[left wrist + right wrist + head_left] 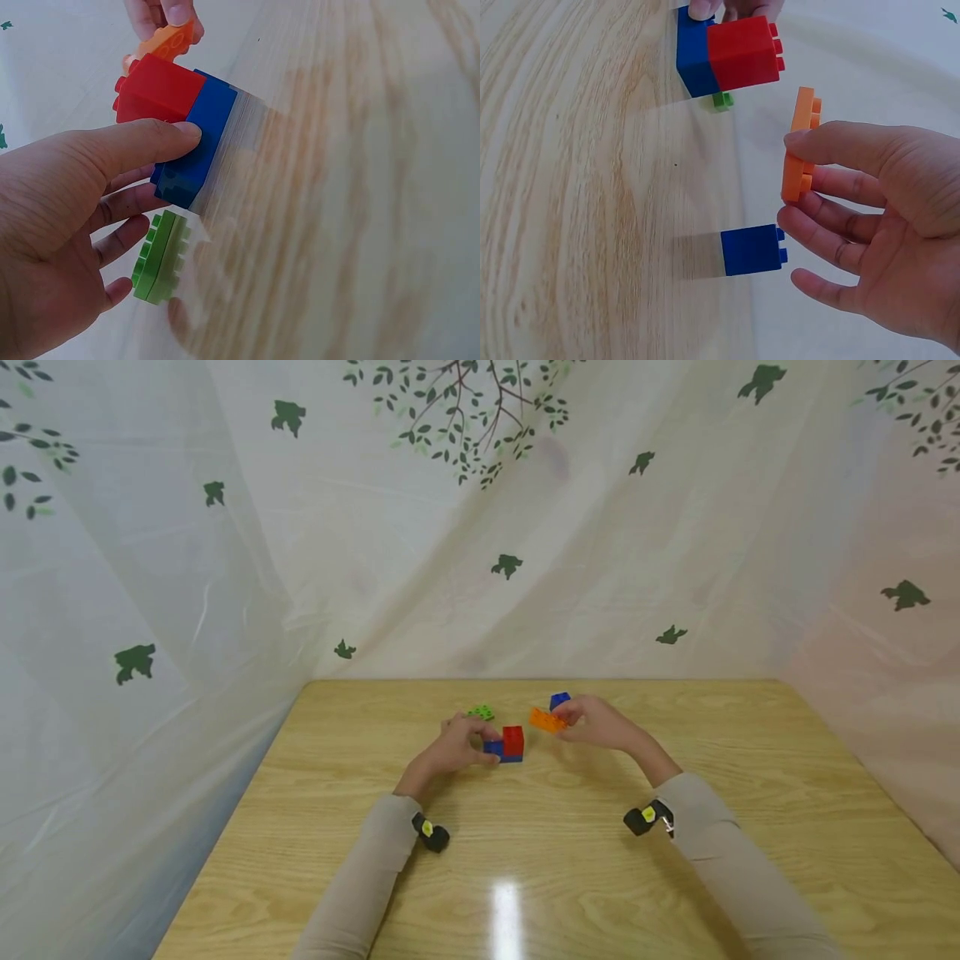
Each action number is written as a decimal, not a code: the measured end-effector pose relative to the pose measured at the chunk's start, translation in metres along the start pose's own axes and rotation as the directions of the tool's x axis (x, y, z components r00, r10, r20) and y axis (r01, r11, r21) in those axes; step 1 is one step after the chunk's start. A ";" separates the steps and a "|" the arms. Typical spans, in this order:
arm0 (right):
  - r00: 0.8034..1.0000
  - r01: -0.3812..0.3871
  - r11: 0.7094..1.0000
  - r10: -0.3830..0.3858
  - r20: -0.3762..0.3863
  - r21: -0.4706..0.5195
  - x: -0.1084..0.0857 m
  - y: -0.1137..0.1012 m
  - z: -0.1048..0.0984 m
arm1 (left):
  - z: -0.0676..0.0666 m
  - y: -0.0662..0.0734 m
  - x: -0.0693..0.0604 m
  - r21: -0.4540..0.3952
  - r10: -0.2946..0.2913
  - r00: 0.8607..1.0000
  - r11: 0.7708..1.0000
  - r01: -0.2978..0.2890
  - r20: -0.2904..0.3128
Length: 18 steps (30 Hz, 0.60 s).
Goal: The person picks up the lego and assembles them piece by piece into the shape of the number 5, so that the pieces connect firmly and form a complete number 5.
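Observation:
My left hand (457,746) pinches a blue brick (512,758) between thumb and fingers; a red brick (513,740) is stacked on its right end. In the left wrist view the thumb lies along the side of the blue brick (210,139). My right hand (600,724) holds an orange brick (547,720) by thumb and fingertips, above the table and to the right of the red brick. In the right wrist view the orange brick (799,142) is apart from the red brick (744,52), its studs facing the fingers.
A green brick (482,712) lies behind my left hand. A separate small blue brick (559,700) stands behind the orange one, near my right fingers. The wooden table (510,827) ends at a pale hanging sheet (420,568) printed with leaves and birds.

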State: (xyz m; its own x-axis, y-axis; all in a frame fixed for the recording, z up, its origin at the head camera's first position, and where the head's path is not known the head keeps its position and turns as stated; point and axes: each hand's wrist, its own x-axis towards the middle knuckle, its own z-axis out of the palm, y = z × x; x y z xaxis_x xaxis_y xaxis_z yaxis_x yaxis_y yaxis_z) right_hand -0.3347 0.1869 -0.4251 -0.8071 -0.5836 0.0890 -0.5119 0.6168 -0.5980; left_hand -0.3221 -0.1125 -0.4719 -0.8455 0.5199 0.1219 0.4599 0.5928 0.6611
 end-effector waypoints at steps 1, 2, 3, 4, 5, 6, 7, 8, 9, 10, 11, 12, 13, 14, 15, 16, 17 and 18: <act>1.000 0.003 1.000 -0.003 -0.005 0.001 0.001 -0.001 0.000 | 0.000 0.000 0.000 0.001 0.000 1.000 1.000 0.000 -0.001; 1.000 0.006 1.000 -0.006 -0.009 -0.002 0.002 -0.002 0.001 | 0.000 0.000 0.000 0.000 0.001 1.000 1.000 -0.001 -0.002; 1.000 0.008 1.000 -0.008 -0.013 0.002 0.003 -0.002 0.001 | 0.000 0.000 -0.001 -0.002 0.000 1.000 1.000 0.000 -0.001; 1.000 0.006 1.000 -0.006 -0.017 0.006 0.003 -0.003 0.001 | 0.000 0.000 0.000 -0.004 -0.002 1.000 1.000 0.002 0.000; 1.000 0.004 1.000 -0.004 -0.020 0.008 0.004 -0.004 0.001 | 0.000 0.000 0.000 -0.005 -0.002 1.000 1.000 0.002 0.001; 1.000 0.005 1.000 -0.005 -0.020 0.014 0.005 -0.005 0.000 | 0.000 0.000 0.000 -0.004 -0.004 1.000 1.000 0.004 0.001; 1.000 0.007 1.000 -0.007 -0.020 0.023 0.005 -0.007 0.000 | 0.000 0.000 0.000 -0.003 -0.006 1.000 1.000 0.006 0.001; 1.000 0.010 1.000 -0.009 -0.019 0.030 0.006 -0.008 0.000 | 0.000 -0.001 0.000 -0.003 -0.008 1.000 1.000 0.008 0.000; 1.000 0.011 0.999 -0.010 -0.018 0.037 0.007 -0.009 0.000 | 0.000 -0.001 0.000 -0.005 -0.011 1.000 1.000 0.011 0.000; 1.000 0.006 0.999 -0.005 -0.016 0.045 0.007 -0.011 0.000 | 0.000 -0.001 0.000 -0.003 -0.013 1.000 1.000 0.013 -0.001; 1.000 0.003 0.999 -0.002 -0.014 0.051 0.008 -0.012 0.000 | 0.000 -0.001 0.000 -0.004 -0.014 1.000 1.000 0.014 -0.002; 1.000 -0.001 0.998 0.002 -0.012 0.060 0.009 -0.012 0.000 | 0.000 -0.001 0.001 -0.003 -0.015 1.000 1.000 0.015 -0.001; 1.000 -0.004 0.998 0.005 -0.010 0.065 0.010 -0.013 0.000 | 0.000 -0.001 0.001 -0.001 -0.015 1.000 1.000 0.015 0.000; 1.000 -0.006 0.998 0.006 -0.008 0.067 0.011 -0.014 0.000 | 0.000 -0.002 0.001 0.001 -0.016 1.000 1.000 0.016 0.001; 1.000 -0.004 0.998 0.004 -0.007 0.068 0.012 -0.014 -0.001 | 0.000 -0.002 0.001 0.002 -0.016 1.000 1.000 0.016 0.003; 1.000 0.000 0.998 0.001 -0.006 0.066 0.013 -0.015 -0.001 | 0.001 -0.002 0.001 0.004 -0.015 1.000 1.000 0.015 0.004; 1.000 0.010 0.998 -0.009 -0.007 0.061 0.014 -0.015 -0.001 | 0.000 -0.002 0.001 0.003 -0.015 1.000 1.000 0.015 0.005; 1.000 0.024 0.998 -0.024 -0.007 0.058 0.014 -0.015 -0.002 | 0.000 -0.002 0.001 0.003 -0.015 1.000 1.000 0.015 0.005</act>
State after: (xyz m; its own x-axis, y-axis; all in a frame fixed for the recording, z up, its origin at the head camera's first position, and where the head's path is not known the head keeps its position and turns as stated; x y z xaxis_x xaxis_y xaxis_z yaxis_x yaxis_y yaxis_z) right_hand -0.3391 0.1701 -0.4131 -0.7969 -0.5943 0.1088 -0.5132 0.5708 -0.6409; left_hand -0.3240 -0.1125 -0.4732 -0.8510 0.5139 0.1081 0.4478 0.6026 0.6606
